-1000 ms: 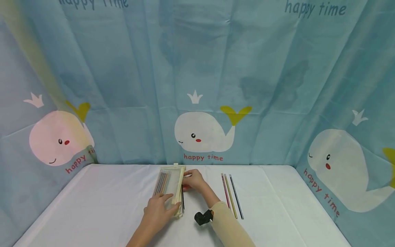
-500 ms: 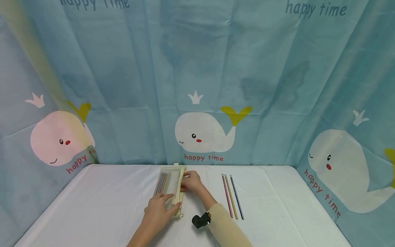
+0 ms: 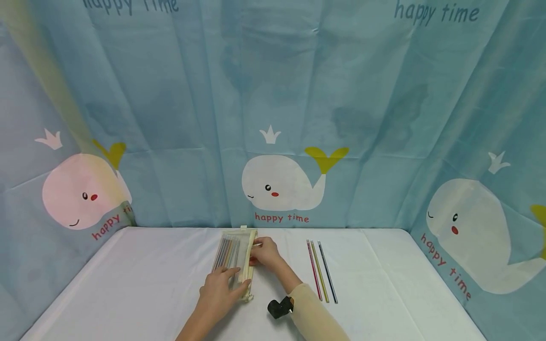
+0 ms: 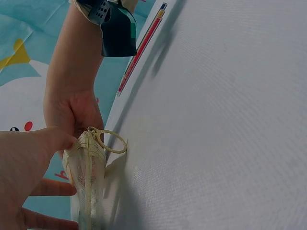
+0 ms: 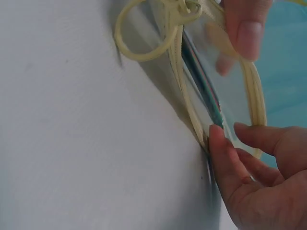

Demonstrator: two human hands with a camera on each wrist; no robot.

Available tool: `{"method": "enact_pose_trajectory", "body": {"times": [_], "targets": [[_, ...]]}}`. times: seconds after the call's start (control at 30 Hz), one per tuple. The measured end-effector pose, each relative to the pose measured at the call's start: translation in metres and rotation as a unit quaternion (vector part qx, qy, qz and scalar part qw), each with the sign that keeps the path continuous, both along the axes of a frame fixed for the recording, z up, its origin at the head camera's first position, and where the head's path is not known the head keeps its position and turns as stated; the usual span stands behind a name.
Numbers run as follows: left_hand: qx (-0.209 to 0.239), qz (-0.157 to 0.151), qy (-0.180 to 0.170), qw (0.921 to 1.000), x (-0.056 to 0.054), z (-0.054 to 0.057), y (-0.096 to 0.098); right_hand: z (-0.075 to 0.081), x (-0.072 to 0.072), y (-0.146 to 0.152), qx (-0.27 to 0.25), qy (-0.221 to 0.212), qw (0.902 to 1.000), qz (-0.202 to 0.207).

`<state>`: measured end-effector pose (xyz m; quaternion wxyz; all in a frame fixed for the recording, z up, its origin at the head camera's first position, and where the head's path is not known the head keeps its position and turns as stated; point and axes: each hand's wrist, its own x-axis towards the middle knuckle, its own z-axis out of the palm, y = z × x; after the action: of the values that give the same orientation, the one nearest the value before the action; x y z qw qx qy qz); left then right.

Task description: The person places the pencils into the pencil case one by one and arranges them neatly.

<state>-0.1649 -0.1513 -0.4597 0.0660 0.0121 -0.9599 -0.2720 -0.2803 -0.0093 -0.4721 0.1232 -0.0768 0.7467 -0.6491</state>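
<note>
A see-through pencil case (image 3: 244, 244) with cream zip edging lies on the white table, several pencils (image 3: 226, 251) inside it. My left hand (image 3: 219, 291) holds its near end; in the left wrist view the thumb lies at the zip end by the ring pull (image 4: 112, 151), the other fingers over the face. My right hand (image 3: 266, 253) is at the unzipped right side. In the right wrist view the right thumb and index finger stand apart at the opening, right by the ends of the teal pencils (image 5: 201, 81), pinching none of them.
To the right, a red pencil (image 3: 314, 270), a yellow pencil (image 3: 320, 272) and a dark blue pencil (image 3: 327, 272) lie roughly parallel on the tablecloth (image 3: 384, 284). A blue whale-print curtain (image 3: 192, 189) hangs along the table's far edge.
The dark pencil that stuck out beside the case's right edge under my right hand has gone into the case. More pencils show spread beneath the clear face. My left hand stays put.
</note>
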Motion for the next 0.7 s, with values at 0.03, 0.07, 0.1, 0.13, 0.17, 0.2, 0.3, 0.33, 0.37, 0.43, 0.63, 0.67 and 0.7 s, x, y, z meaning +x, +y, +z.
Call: {"method": "enact_pose_trajectory", "body": {"times": [0.03, 0.07, 0.1, 0.13, 0.17, 0.2, 0.3, 0.33, 0.37, 0.43, 0.63, 0.67, 0.7], "targets": [[-0.001, 0.0, 0.001, 1.0, 0.0, 0.0, 0.0, 0.0, 0.0, 0.002, -0.003, 0.001, 1.0, 0.003], [-0.001, 0.001, 0.001, 1.0, 0.0, -0.001, 0.0, 0.0, 0.001, 0.003, -0.005, 0.004, 1.0, 0.006], [-0.001, 0.001, 0.002, 1.0, 0.0, -0.001, 0.0, 0.0, 0.001, 0.005, -0.006, 0.006, 0.9999, 0.007], [-0.001, 0.0, 0.003, 1.0, 0.0, -0.001, 0.0, 0.0, 0.001, 0.007, -0.008, 0.007, 0.9999, 0.009], [-0.002, -0.001, 0.003, 1.0, 0.0, -0.001, 0.0, 0.0, 0.002, 0.009, -0.011, 0.009, 0.9998, 0.01], [-0.002, -0.002, 0.004, 1.0, 0.0, -0.002, 0.0, -0.001, 0.002, 0.011, -0.012, 0.011, 0.9998, 0.012], [-0.002, -0.002, 0.004, 1.0, 0.0, -0.002, 0.0, 0.0, 0.004, 0.017, -0.008, 0.016, 0.9997, 0.015], [-0.002, -0.002, 0.006, 1.0, 0.001, -0.002, 0.0, 0.0, 0.005, 0.019, -0.007, 0.019, 0.9997, 0.016], [-0.001, -0.001, 0.006, 1.0, 0.001, -0.001, 0.0, 0.001, 0.006, 0.021, -0.005, 0.023, 0.9996, 0.017], [-0.002, -0.002, 0.011, 0.9999, 0.001, -0.001, 0.0, 0.002, 0.007, 0.026, -0.003, 0.028, 0.9994, 0.018], [-0.003, -0.004, 0.011, 0.9999, 0.002, 0.001, 0.001, 0.003, 0.011, 0.038, 0.0, 0.048, 0.9988, 0.009], [-0.002, -0.004, 0.01, 0.9999, 0.002, 0.001, 0.001, 0.003, 0.012, 0.04, 0.001, 0.051, 0.9987, 0.006], [-0.001, -0.004, 0.009, 0.9999, 0.002, 0.001, 0.001, 0.003, 0.012, 0.042, 0.002, 0.054, 0.9985, 0.003]]}}
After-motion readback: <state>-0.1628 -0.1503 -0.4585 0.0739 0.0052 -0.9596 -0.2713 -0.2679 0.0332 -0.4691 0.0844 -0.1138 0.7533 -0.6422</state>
